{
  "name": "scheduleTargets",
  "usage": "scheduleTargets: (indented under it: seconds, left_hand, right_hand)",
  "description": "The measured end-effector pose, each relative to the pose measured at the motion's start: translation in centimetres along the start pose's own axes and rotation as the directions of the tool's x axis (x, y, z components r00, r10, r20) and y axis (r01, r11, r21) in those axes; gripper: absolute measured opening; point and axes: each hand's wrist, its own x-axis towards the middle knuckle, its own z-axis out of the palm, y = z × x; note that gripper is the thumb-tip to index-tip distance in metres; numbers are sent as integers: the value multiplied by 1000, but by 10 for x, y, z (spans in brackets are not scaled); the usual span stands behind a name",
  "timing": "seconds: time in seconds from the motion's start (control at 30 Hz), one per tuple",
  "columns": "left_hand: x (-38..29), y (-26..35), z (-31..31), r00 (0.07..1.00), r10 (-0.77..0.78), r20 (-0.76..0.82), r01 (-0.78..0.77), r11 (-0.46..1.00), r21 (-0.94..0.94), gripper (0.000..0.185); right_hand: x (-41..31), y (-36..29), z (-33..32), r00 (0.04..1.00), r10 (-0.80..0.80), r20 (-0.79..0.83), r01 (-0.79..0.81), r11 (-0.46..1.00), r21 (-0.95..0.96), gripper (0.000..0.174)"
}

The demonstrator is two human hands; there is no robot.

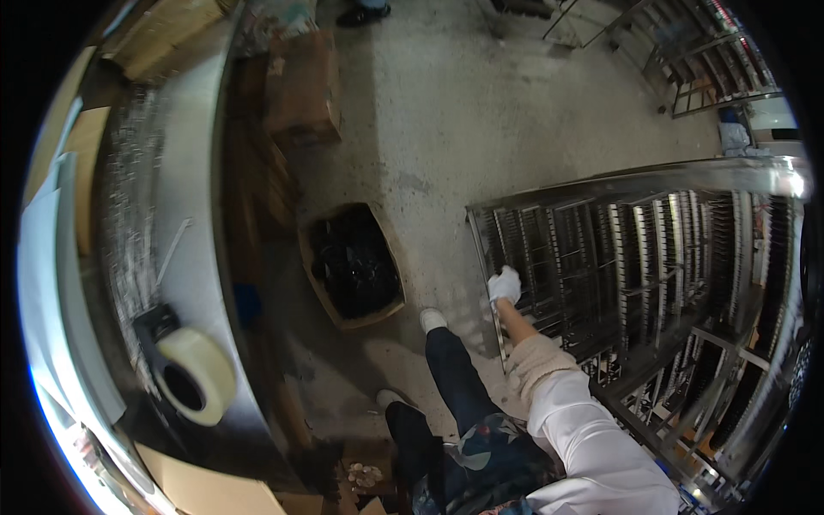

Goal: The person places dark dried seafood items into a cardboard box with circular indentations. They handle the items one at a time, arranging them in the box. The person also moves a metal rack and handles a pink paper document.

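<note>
My right hand, in a white glove, is at the near left edge of a metal rack. Its fingers look curled, but whether they hold a rack bar or some part cannot be made out. Rows of ridged, comb-like strips fill the rack, pale and dark. My left hand is out of view. On the floor before me, left of the rack, stands an open cardboard box with dark contents that are too dim to name.
At left runs a metal-topped bench with a large tape roll on a black dispenser. A brown carton stands beside it. More racks stand at upper right. A person's shoe shows at the top.
</note>
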Motion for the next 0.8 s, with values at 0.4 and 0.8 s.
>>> scheduleTargets:
  seconds: [0.4,0.8]
  left_hand:
    - [31,52,36,983,83,162,-130,942,308,55]
    - [6,34,-46,988,36,151,-85,939,333,57]
  right_hand:
    - [150,47,54,963,243,119,-270,900,342,57]
    - [-66,-39,45,580,-425,695,-137,790,597,17]
